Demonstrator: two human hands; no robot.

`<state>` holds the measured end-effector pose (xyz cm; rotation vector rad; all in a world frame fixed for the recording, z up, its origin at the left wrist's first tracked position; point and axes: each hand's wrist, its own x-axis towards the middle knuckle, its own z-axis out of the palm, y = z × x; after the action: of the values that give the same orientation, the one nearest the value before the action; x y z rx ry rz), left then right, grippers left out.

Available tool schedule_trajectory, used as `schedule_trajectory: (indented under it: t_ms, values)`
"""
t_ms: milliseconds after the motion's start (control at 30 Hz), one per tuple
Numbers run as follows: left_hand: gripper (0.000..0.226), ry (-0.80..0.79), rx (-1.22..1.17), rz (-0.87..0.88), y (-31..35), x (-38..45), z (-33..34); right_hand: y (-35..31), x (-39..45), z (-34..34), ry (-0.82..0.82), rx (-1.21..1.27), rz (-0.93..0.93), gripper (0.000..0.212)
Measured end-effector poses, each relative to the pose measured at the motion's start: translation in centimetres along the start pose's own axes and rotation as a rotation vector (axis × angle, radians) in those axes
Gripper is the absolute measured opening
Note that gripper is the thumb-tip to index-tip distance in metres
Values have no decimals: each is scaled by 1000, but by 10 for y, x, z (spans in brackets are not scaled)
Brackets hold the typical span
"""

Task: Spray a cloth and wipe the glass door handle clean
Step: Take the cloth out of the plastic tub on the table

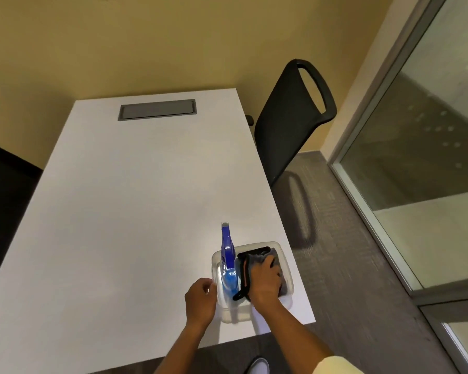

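Note:
A clear plastic tub [287, 263] stands near the front right corner of the white table [135, 201]. Inside it a blue spray bottle [228, 261] stands upright on the left, and a grey cloth with black and orange edging [256, 259] lies on the right. My right hand [265, 283] reaches into the tub and its fingers are closed on the cloth. My left hand [200, 298] rests against the tub's left rim, fingers curled on its edge. No door handle is in view.
A black chair [289, 117] stands beside the table's right edge. A glass wall with a metal frame [389, 168] runs along the right over grey carpet. A grey cable hatch [157, 109] sits in the table's far end. A dark chair [3, 201] is at left.

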<state>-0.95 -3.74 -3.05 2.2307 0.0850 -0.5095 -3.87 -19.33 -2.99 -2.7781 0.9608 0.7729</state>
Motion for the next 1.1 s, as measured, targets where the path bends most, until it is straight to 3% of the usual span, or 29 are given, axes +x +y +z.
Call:
schedule_trajectory:
  t_ms: [367,633,833,967,1100]
  values:
    - [24,-33,49,-20,4,-10,-3,36,0,-17,61,300,-74,32]
    - [25,-66,129,-111,9,-19,-14,65,-23,-50,136,560,-82,11]
    - [31,-307,66,-95,11,-29,-12,86,-61,-81,254,839,-115,8]
    - [44,-530,-227,-261,25,-41,-11,94,-96,-109,299,1070,-139,10]
    - [53,-702,-498,-397,44,-57,-10,97,-133,-134,253,1454,-200,13]
